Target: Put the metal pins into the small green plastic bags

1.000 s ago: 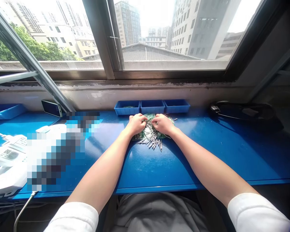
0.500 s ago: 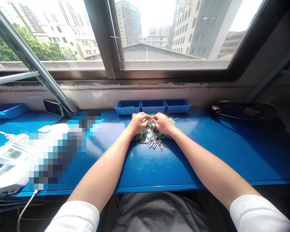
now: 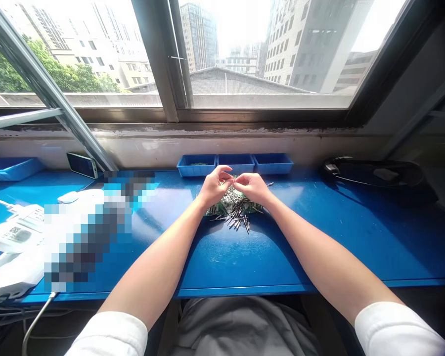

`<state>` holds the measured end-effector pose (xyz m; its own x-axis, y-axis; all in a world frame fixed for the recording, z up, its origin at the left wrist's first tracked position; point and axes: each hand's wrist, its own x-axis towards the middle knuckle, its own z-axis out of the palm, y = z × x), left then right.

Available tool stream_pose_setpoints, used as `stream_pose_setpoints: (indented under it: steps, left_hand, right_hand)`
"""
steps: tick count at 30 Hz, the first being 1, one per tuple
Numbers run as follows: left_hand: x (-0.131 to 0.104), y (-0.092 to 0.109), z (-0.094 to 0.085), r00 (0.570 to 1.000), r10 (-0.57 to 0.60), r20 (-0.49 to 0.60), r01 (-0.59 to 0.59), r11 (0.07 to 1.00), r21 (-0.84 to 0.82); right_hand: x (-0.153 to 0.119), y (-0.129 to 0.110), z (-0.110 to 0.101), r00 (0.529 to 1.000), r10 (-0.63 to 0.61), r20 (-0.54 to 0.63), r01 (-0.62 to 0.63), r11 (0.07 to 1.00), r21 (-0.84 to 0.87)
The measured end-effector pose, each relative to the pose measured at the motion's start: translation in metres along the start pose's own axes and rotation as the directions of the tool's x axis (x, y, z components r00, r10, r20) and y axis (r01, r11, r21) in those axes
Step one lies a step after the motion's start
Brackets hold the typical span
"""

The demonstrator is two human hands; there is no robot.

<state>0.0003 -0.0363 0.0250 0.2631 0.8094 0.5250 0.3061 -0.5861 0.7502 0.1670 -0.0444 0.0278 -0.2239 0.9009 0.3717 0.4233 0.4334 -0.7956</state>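
Observation:
A pile of thin metal pins mixed with green pieces lies on the blue table. Over the pile's left side is my left hand, its thumb and fingers bent inward, the index finger arched above. My right hand is over the right side, with thumb and index finger pinched together. The fingertips of both hands meet or nearly meet above the pile. Whatever they hold is too small to make out.
Three joined blue bins stand behind the pile against the wall. A phone leans at the back left, near a blue tray. White power strips and chargers lie left. A black object sits back right.
My left hand's index finger has lifted and arched away from the thumb. My right hand has shifted slightly, its fingertips now closer to the left hand's.

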Motion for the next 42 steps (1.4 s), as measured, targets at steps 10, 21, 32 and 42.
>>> stream_pose_setpoints:
  steps: [10,21,32,42]
  left_hand:
    - [-0.003,0.001,0.001,0.991,0.12,0.059,-0.13,0.969,0.21]
    - [-0.001,-0.005,0.002,0.991,0.129,0.039,-0.134,0.965,0.227]
    - [0.0,-0.005,-0.001,0.999,0.02,0.032,-0.029,0.948,0.318]
    - [-0.001,-0.008,0.001,0.997,0.08,-0.007,-0.073,0.947,0.312]
  right_hand:
    - [0.006,0.006,0.001,0.985,0.148,-0.083,-0.116,0.944,0.31]
    - [0.005,0.003,-0.007,0.988,0.12,-0.098,-0.09,0.958,0.273]
    - [0.003,0.005,-0.014,0.998,0.05,-0.034,-0.045,0.989,0.142]
    - [0.002,0.009,-0.009,0.997,-0.029,-0.071,0.032,0.999,0.042]
